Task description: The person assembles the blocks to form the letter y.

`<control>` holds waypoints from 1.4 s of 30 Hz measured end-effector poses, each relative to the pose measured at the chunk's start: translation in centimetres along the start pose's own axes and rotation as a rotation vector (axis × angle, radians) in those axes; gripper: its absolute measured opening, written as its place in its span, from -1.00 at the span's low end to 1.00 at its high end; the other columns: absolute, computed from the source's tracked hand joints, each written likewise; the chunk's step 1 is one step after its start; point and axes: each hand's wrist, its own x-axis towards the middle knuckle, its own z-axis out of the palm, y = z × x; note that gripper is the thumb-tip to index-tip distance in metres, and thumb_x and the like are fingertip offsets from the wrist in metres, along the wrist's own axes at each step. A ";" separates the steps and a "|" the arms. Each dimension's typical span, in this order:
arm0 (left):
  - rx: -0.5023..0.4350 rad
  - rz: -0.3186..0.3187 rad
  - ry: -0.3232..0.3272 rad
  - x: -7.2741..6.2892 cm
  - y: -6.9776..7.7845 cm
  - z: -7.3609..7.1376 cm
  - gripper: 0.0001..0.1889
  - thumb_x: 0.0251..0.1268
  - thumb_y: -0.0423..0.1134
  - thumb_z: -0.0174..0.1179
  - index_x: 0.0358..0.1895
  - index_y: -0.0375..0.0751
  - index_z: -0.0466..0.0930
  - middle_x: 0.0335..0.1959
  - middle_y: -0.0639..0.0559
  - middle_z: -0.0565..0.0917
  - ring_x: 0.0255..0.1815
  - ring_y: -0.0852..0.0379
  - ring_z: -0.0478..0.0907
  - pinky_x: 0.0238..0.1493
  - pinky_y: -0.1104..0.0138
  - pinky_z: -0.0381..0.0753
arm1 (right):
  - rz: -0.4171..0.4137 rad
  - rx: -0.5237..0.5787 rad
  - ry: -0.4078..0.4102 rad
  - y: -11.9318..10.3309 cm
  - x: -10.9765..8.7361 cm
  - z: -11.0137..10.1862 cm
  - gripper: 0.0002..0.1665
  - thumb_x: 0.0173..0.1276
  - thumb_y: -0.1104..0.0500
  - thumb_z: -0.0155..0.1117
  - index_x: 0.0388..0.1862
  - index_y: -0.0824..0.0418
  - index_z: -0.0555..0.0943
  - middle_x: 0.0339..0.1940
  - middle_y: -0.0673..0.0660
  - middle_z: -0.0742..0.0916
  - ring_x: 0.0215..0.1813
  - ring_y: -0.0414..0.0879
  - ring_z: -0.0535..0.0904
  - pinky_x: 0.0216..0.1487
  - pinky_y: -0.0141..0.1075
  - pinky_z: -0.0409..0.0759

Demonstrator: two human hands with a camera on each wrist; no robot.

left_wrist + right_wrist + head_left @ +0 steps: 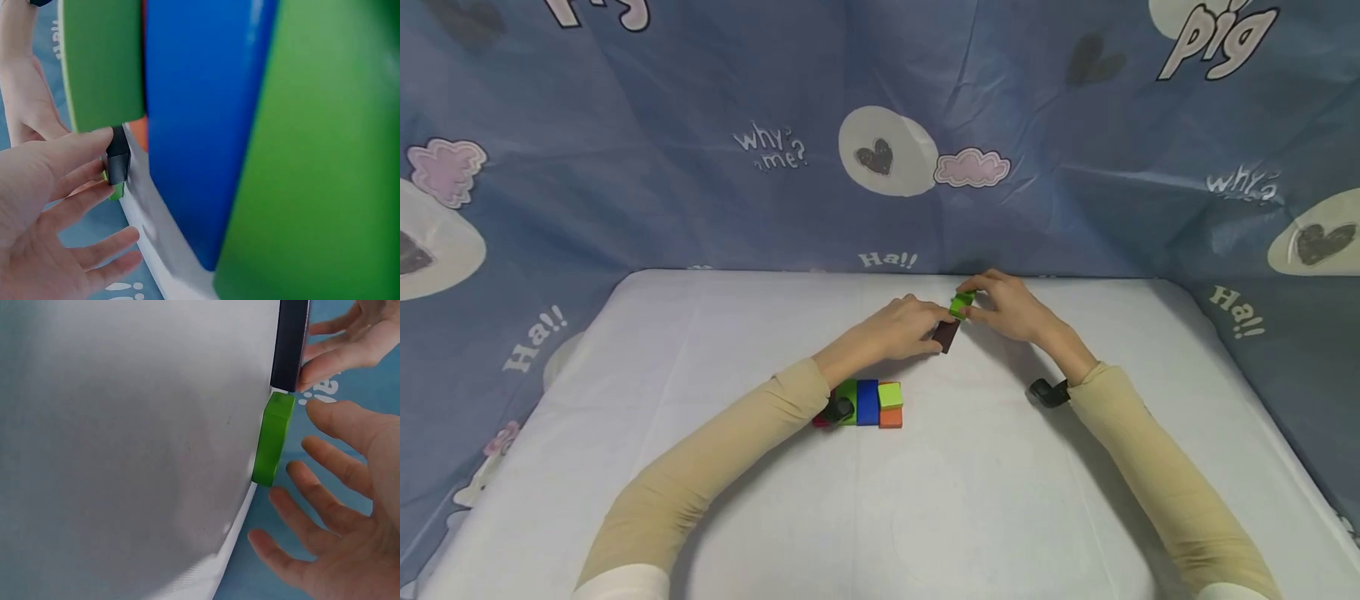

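Note:
Near the table's far edge my left hand (904, 327) pinches a dark brown block (947, 335) between thumb and fingers. In the left wrist view, the thumb and fingertips lie on either side of that dark block (117, 156), the other fingers spread. Just beyond its end stands a small bright green block (961, 305). My right hand (1009, 307) is around this green block; in the right wrist view the fingers (325, 494) are spread and loosely extended, close beside the green block (273, 440), with a narrow gap visible.
Nearer me, under my left wrist, is a row of blocks: red (822, 422), green (848, 390), blue (868, 402) and orange (891, 418), with a lime block (890, 395) on the orange. A printed blue cloth (700, 208) rises behind the white table (970, 500).

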 end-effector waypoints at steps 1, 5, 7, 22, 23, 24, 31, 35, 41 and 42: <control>0.003 0.000 -0.002 0.0 0.0 0.0 -0.40 0.59 -0.01 0.30 0.57 -0.10 0.49 0.59 -0.07 0.53 0.48 -0.14 0.59 0.50 -0.02 0.57 | 0.002 0.001 -0.001 0.0 0.0 0.0 -0.48 0.58 0.06 0.38 0.39 0.27 0.63 0.37 0.34 0.67 0.45 0.31 0.57 0.47 0.26 0.52; -0.004 -0.005 -0.005 -0.1 0.0 -0.1 -0.39 0.59 0.01 0.29 0.58 -0.09 0.47 0.61 -0.07 0.51 0.49 -0.14 0.58 0.49 0.00 0.59 | 0.006 0.001 -0.002 0.0 -0.2 -0.1 -0.46 0.58 0.06 0.38 0.42 0.26 0.61 0.40 0.35 0.65 0.47 0.32 0.55 0.49 0.28 0.50; -0.004 -0.004 -0.003 -0.3 -0.1 -0.2 -0.41 0.60 0.01 0.29 0.57 -0.09 0.49 0.60 -0.08 0.52 0.49 -0.14 0.58 0.51 -0.01 0.57 | 0.002 0.002 -0.002 0.0 -0.3 -0.2 -0.46 0.58 0.06 0.38 0.43 0.26 0.61 0.41 0.35 0.66 0.48 0.33 0.55 0.50 0.29 0.49; 0.016 0.023 -0.008 -1.0 0.5 -0.6 -0.48 0.56 -0.03 0.33 0.46 -0.15 0.61 0.49 -0.08 0.64 0.38 -0.07 0.68 0.51 -0.01 0.56 | -0.050 0.006 0.014 -0.5 -0.7 -0.2 -0.55 0.56 0.12 0.40 0.32 0.25 0.67 0.33 0.30 0.72 0.44 0.28 0.60 0.48 0.25 0.53; 0.024 0.022 -0.008 -1.0 0.5 -0.6 -0.47 0.57 -0.02 0.33 0.46 -0.15 0.60 0.49 -0.08 0.63 0.39 -0.08 0.67 0.50 -0.01 0.56 | -0.060 0.011 0.015 -0.5 -0.7 -0.2 -0.57 0.55 0.12 0.41 0.30 0.25 0.68 0.32 0.28 0.74 0.43 0.26 0.61 0.47 0.23 0.54; 0.031 0.021 -0.007 -0.9 0.6 -0.6 -0.47 0.57 -0.02 0.33 0.47 -0.15 0.60 0.49 -0.08 0.63 0.39 -0.08 0.66 0.49 0.00 0.57 | -0.071 0.012 0.015 -0.5 -0.7 -0.2 -0.60 0.55 0.14 0.41 0.28 0.25 0.70 0.30 0.26 0.75 0.42 0.24 0.62 0.47 0.21 0.55; 0.061 0.006 -0.013 -0.5 0.9 -0.5 -0.42 0.57 0.01 0.32 0.51 -0.16 0.56 0.51 -0.07 0.61 0.33 -0.10 0.66 0.33 0.02 0.64 | -0.144 -0.022 -0.011 -0.5 -0.7 -0.2 -0.69 0.49 0.18 0.45 0.17 0.14 0.77 0.18 0.14 0.80 0.33 0.14 0.69 0.41 0.11 0.62; 0.065 -0.006 -0.021 -0.4 0.9 -0.5 -0.41 0.58 0.02 0.31 0.53 -0.14 0.54 0.54 -0.06 0.58 0.34 -0.10 0.65 0.33 0.03 0.63 | -0.171 -0.052 -0.008 -0.5 -0.7 -0.1 -0.71 0.47 0.12 0.49 0.12 0.12 0.79 0.16 0.12 0.80 0.30 0.12 0.70 0.38 0.09 0.63; 0.040 -0.015 -0.048 -0.5 0.9 -0.4 -0.38 0.59 0.03 0.29 0.58 -0.14 0.47 0.61 -0.08 0.51 0.45 -0.18 0.57 0.44 -0.04 0.59 | -0.197 -0.071 0.003 -0.5 -0.6 0.2 -0.73 0.45 0.10 0.51 0.08 0.13 0.80 0.15 0.13 0.80 0.26 0.12 0.70 0.38 0.09 0.63; 0.039 -0.015 -0.048 -0.5 0.8 -0.4 -0.37 0.60 0.03 0.28 0.58 -0.15 0.47 0.61 -0.09 0.51 0.45 -0.18 0.57 0.45 -0.04 0.58 | -0.199 -0.074 0.005 -0.5 -0.6 0.3 -0.73 0.46 0.10 0.51 0.07 0.13 0.80 0.14 0.13 0.80 0.26 0.11 0.70 0.37 0.09 0.63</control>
